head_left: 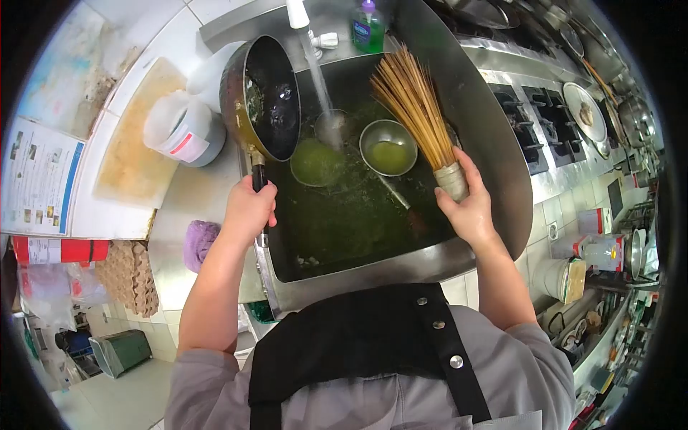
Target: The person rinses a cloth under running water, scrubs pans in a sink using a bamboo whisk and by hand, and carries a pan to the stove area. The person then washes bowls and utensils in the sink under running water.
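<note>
My left hand is closed round the black handle of a frying pan. The pan is tilted up on its side at the sink's left edge, its dark inside facing right. In my right hand is a bamboo brush, gripped at its wrapped end with the bristles pointing up and away over the sink. Below, the sink holds greenish water. A metal bowl and a ladle lie in it. Water runs from the tap between the pan and the brush.
A bottle of green dish soap stands behind the sink. To the left are a white plastic tub and a purple cloth on the counter. Gas burners and a stove top with a plate are on the right.
</note>
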